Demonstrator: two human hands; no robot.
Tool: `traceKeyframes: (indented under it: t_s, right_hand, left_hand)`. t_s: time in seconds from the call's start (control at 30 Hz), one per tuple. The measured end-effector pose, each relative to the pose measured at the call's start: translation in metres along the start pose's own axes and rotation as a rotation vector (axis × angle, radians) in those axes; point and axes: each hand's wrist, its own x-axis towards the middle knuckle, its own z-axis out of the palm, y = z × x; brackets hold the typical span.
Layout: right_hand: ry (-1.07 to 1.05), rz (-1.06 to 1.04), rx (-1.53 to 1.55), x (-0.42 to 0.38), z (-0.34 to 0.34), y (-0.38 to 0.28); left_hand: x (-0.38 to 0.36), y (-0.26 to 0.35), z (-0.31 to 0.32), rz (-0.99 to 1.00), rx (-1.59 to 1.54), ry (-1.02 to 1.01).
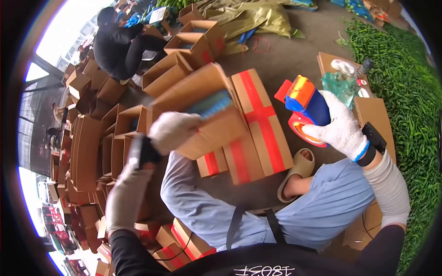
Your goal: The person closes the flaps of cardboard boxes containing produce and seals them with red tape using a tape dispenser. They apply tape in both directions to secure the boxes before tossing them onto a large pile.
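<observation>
My right hand (340, 126), in a white knit glove, is closed around a blue and orange tape gun (313, 106) loaded with red tape. My left hand (174, 131), gloved too and smeared by motion, grips the near side of an open cardboard box (218, 133). That box is tilted and blurred, with something in blue wrapping (212, 105) inside. Right beside it are closed cartons (261, 124) sealed with crossed red tape. A smaller taped carton (212, 163) lies below the open box.
Many open boxes (85, 152) fill the left side. A person in dark clothes (117, 43) crouches among boxes at the upper left. Green leafy produce (410, 138) is heaped along the right. A green plastic bag (338, 85) lies on cardboard nearby; a yellowish tarp (251, 20) lies at the back.
</observation>
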Motion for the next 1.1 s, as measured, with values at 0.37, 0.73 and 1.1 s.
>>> traceKeyframes:
  t_s: [0.37, 0.73, 1.1]
  right_hand:
    - [0.118, 0.413, -0.056, -0.033, 0.037, 0.154]
    - [0.411, 0.72, -0.085, -0.081, 0.201, 0.228]
    - [0.483, 0.689, -0.063, 0.041, 0.223, 0.225]
  left_hand:
    - [-0.102, 0.111, 0.127, -0.248, -0.287, 0.779]
    - [-0.037, 0.184, 0.435, -0.89, -2.21, 0.411]
    - [0.042, 0.108, 0.38, -0.897, -2.682, 0.546]
